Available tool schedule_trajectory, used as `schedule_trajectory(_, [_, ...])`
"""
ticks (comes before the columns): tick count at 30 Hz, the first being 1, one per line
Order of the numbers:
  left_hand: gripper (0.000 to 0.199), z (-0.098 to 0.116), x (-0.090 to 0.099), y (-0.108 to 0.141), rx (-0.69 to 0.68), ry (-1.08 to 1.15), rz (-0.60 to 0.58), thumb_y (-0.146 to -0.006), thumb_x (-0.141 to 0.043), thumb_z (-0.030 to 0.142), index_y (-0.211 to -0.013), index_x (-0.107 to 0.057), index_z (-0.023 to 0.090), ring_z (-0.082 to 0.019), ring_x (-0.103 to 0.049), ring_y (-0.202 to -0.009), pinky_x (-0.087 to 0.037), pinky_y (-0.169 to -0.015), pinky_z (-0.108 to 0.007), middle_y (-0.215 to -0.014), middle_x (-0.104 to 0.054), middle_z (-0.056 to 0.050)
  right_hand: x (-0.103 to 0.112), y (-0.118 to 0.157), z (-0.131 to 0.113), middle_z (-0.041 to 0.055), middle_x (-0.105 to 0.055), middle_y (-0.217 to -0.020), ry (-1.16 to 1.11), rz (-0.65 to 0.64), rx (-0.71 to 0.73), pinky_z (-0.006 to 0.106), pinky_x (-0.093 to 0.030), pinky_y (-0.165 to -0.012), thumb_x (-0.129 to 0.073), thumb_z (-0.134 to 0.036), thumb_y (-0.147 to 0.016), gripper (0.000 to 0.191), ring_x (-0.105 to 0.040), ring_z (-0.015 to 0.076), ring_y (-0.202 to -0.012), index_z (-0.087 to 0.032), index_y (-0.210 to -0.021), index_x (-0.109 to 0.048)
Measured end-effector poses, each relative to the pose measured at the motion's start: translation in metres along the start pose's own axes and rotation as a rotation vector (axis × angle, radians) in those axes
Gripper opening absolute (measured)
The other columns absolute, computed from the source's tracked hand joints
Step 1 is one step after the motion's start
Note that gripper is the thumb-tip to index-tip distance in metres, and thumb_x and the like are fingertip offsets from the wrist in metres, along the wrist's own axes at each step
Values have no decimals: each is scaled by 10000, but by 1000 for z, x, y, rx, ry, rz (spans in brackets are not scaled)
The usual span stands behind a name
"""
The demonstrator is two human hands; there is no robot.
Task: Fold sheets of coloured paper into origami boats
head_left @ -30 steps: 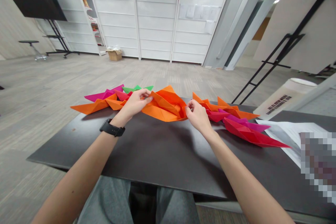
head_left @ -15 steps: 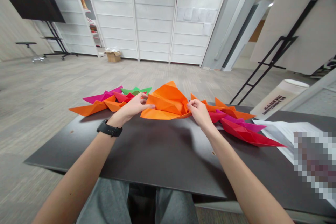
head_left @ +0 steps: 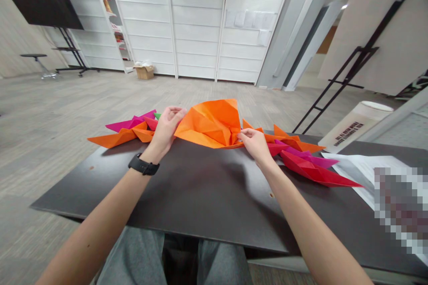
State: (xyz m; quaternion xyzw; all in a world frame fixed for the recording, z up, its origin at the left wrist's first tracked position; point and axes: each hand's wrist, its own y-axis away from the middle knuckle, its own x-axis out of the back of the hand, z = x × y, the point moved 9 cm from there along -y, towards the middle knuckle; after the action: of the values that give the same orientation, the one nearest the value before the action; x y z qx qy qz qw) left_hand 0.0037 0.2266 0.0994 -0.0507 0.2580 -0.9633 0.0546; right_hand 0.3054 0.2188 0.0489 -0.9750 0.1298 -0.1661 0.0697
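A creased, partly folded sheet of orange paper (head_left: 212, 122) is held up over the dark table between my two hands. My left hand (head_left: 167, 128), with a black watch on its wrist, has thumb and fingertips closed together at the paper's left edge. Opposite it, my right hand (head_left: 256, 143) pinches the lower right corner. The sheet bulges open, its back part standing upright and its front edge hanging low. Orange folded paper boats (head_left: 115, 138) and a magenta one lie beyond my left hand; the green one there is mostly hidden.
To the right lie more folded boats, among them a red one (head_left: 316, 170) and a magenta one. A white cylindrical container (head_left: 359, 125) leans behind white printed sheets (head_left: 361, 162) on the dark table (head_left: 200, 196). Black easel legs (head_left: 321, 102) stand beyond.
My left hand has shifted slightly left and up along the paper's edge, covering more of the green boat. The sheet's back part has opened wider and tilted; my right hand keeps its place.
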Motion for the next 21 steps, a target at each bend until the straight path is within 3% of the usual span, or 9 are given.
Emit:
schedule_trajectory(2, [331,30,18,18,-332,-187,280,-932,-415,552,-930,-505,233,-211,-623,-875,-523,-798,-408,-927,-603,-61,-5,2,3,17,-649,-625,-34,-17,-49,253,-420,-544,-600,-288,-657,101,-609,164,-612,-196,-628,-571])
schedule_trajectory(3, [374,45,16,31,-486,-275,320,-908,-439,607,-916,-516,241,-226,-604,-903,-502,-830,-425,-937,-590,-62,-8,4,5,9,-631,-598,-57,-37,-78,243,-396,-502,-600,-294,-653,118,-593,155,-571,-202,-610,-541])
schedule_trajectory(4, [396,57,7,43,-631,-363,282,-858,-522,641,-909,-537,249,-237,-593,-917,-482,-857,-432,-937,-590,-57,-12,6,6,3,-615,-575,-84,-64,-109,235,-371,-463,-597,-300,-652,133,-581,148,-531,-207,-603,-514])
schedule_trajectory(7, [389,73,-53,77,-985,-684,-156,-810,-685,547,-1059,-602,259,-247,-612,-941,-448,-893,-416,-981,-648,-53,-25,14,6,-4,-598,-552,-183,-173,-196,224,-327,-392,-593,-303,-660,140,-559,133,-439,-210,-633,-491])
schedule_trajectory(9, [397,68,-81,85,-1013,-830,-374,-888,-640,464,-1205,-574,234,-257,-623,-1025,-438,-923,-405,-1081,-670,-81,-32,19,3,-3,-601,-560,-247,-243,-231,219,-329,-374,-592,-287,-677,119,-548,122,-415,-202,-664,-511])
schedule_trajectory(11, [343,66,-95,86,-995,-881,-444,-945,-584,389,-1238,-560,213,-258,-620,-1077,-438,-940,-399,-1130,-671,-98,-37,24,-1,2,-601,-563,-300,-300,-249,213,-341,-363,-593,-270,-706,103,-542,114,-416,-195,-677,-529])
schedule_trajectory(14, [333,69,-97,83,-979,-872,-402,-946,-592,313,-1260,-544,211,-281,-578,-1183,-435,-992,-429,-1241,-635,-120,-43,29,-5,5,-596,-558,-365,-364,-255,211,-392,-364,-591,-263,-769,115,-547,117,-431,-197,-689,-542])
schedule_trajectory(17, [479,69,-91,75,-895,-861,-366,-917,-613,245,-1368,-457,209,-298,-510,-1283,-392,-1080,-481,-1337,-576,-135,-48,32,-11,5,-596,-564,-418,-408,-251,222,-469,-400,-579,-285,-830,137,-558,125,-450,-203,-722,-555])
schedule_trajectory(21, [438,69,-79,62,-788,-849,-319,-826,-695,273,-1239,-561,218,-297,-568,-1136,-350,-1103,-548,-1138,-621,-96,-50,37,-26,25,-646,-683,-503,-467,-234,241,-553,-516,-594,-321,-830,122,-621,136,-546,-200,-830,-584])
